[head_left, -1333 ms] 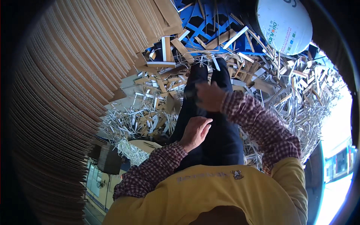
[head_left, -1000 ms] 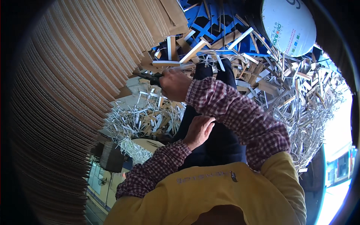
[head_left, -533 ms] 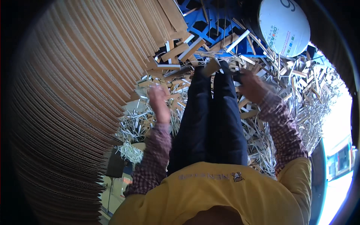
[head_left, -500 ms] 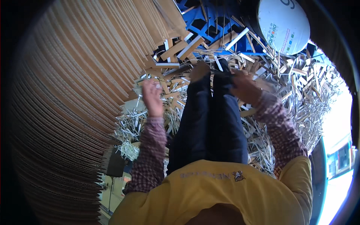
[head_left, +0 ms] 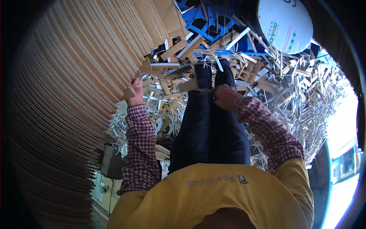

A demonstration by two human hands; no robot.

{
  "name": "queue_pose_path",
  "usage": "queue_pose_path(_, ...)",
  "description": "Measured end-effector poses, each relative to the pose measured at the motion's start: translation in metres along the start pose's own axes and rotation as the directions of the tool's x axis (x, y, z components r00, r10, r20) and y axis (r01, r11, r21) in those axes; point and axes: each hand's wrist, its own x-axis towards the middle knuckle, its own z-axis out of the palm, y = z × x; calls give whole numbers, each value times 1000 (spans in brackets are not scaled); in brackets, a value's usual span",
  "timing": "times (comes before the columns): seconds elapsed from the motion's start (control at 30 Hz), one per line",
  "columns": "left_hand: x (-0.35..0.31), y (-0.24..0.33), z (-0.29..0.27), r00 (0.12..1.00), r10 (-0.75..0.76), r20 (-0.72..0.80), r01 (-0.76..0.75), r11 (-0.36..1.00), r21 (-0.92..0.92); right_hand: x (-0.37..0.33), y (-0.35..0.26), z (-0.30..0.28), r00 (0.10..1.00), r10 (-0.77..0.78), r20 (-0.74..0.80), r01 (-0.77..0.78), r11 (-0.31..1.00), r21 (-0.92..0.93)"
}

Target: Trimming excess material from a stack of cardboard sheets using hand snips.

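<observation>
A tall stack of corrugated cardboard sheets (head_left: 84, 65) fills the left side, layered edges toward me. My left hand (head_left: 135, 93) is at the stack's edge, its fingers closed around a small jutting cardboard corner (head_left: 128, 94). Over my dark-trousered legs, my right hand (head_left: 226, 96) is closed on a tool (head_left: 188, 86) that points left. The tool has a thin dark shaft and a flat, brownish-grey end; motion blur hides its exact kind. A gap separates that flat end from the stack.
Cardboard strips and shredded paper (head_left: 301, 91) cover the floor around my feet. Farther off lies a blue plastic lattice pallet (head_left: 207, 28) under scraps. A large cylinder with a white round end (head_left: 286, 26) stands at the far right.
My left hand has moved left, from open in the air to a grip at the stack's edge. The right hand has come nearer and leftward with the tool.
</observation>
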Motion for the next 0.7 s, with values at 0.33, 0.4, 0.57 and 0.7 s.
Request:
queue_pose_path(0.33,9,-28,32,996,54,-68,-72,955,-289,-36,38,-33,996,81,-31,-72,969,237)
queue_pose_path(0.4,3,-26,24,975,148,-165,-154,988,-19,-39,33,-36,996,76,-45,-63,968,245)
queue_pose_path(0.57,0,-16,3,978,24,207,20,979,-204,-48,-7,-70,944,-94,-317,182,948,262)
queue_pose_path(0.7,-89,-89,7,918,-84,-387,162,971,174,-46,-32,-101,854,-247,-458,389,888,247)
